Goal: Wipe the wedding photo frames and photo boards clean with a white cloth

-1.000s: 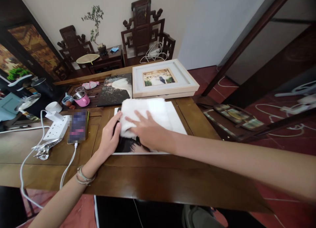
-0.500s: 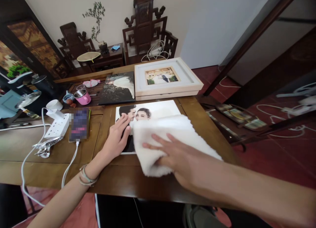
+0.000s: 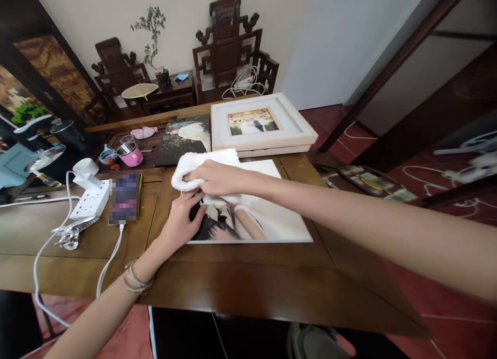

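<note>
A large photo panel (image 3: 287, 214) showing a couple lies flat on the wooden table (image 3: 256, 286). My left hand (image 3: 182, 216) rests on the panel's left side, its fingers stretched out and thumb apart. Over the upper left of the panel, my right hand (image 3: 213, 177) presses down with its fingers curled into a white fluffy towel (image 3: 217, 156). The towel is bunched and hides the faces in the picture. Its left fold touches or nearly touches the fingertips of my left hand.
Behind the panel lie a dark photo panel (image 3: 184, 141) and a thick pale picture frame (image 3: 264, 144). To the left are a phone (image 3: 125, 198) on a white cable, a power strip (image 3: 91, 203) and a pink mug (image 3: 131, 154). The table's right edge drops to a red floor.
My right hand has swept the towel from the panel's right and front up to its upper left, uncovering the lower and right parts. My left hand has stayed in place.
</note>
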`<state>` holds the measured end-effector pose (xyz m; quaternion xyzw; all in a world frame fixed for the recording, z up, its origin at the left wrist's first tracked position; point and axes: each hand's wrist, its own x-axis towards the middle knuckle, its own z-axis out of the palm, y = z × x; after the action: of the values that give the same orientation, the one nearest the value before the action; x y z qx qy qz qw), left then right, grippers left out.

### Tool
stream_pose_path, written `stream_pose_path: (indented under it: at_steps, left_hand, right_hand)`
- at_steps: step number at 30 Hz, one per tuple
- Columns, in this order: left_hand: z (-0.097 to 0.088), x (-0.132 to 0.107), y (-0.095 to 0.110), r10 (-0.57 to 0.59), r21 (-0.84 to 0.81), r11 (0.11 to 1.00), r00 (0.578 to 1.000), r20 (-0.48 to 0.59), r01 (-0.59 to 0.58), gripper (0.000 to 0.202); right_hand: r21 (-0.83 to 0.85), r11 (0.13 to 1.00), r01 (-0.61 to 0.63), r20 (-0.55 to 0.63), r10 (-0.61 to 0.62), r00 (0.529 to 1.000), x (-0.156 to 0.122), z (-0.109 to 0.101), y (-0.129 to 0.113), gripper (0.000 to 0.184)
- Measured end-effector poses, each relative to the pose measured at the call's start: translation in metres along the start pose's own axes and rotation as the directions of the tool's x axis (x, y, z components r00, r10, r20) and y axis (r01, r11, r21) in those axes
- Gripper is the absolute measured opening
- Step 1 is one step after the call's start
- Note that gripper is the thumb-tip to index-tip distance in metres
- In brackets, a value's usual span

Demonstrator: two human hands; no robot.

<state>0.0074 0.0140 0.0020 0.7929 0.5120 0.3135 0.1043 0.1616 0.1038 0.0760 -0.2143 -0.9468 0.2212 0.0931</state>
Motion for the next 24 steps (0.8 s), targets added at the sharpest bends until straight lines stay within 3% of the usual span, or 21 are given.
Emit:
stream_pose_path:
  at_steps: [4,9,13,16,20,24]
  left_hand:
    - [0.0,-0.001,-0.001,-0.015,0.001,1.0,1.0,0.014,0.015,0.03]
    - [0.001,-0.002,-0.005,0.008,-0.005,1.0,1.0,0.014,-0.008,0.036]
    - [0.001,-0.002,-0.007,0.003,-0.012,1.0,1.0,0.01,-0.003,0.039]
    - [0.001,-0.001,-0.007,-0.005,-0.008,1.0,1.0,0.013,0.006,0.04]
    - [0.0,0.001,-0.006,-0.005,0.001,1.0,1.0,0.026,0.005,0.041]
    - [-0.001,0.003,-0.007,-0.013,0.001,1.0,0.999,0.05,0.013,0.039]
  right_hand:
    - [-0.05,0.998,-0.032,0.064,0.035,0.997,-0.015,-0.004,0.003,0.042]
    - [-0.185,0.971,-0.153,0.039,0.163,0.986,-0.072,-0.011,0.031,0.058]
    - [-0.311,0.914,-0.259,-0.032,0.263,0.964,-0.12,0.003,0.047,0.064]
    - [-0.399,0.896,-0.194,-0.064,0.184,0.981,-0.152,0.033,0.032,0.057]
    - [-0.367,0.929,-0.051,-0.109,0.012,0.994,-0.183,0.074,-0.013,0.047]
    - [-0.292,0.955,0.048,-0.069,-0.072,0.995,-0.189,0.079,-0.039,0.032]
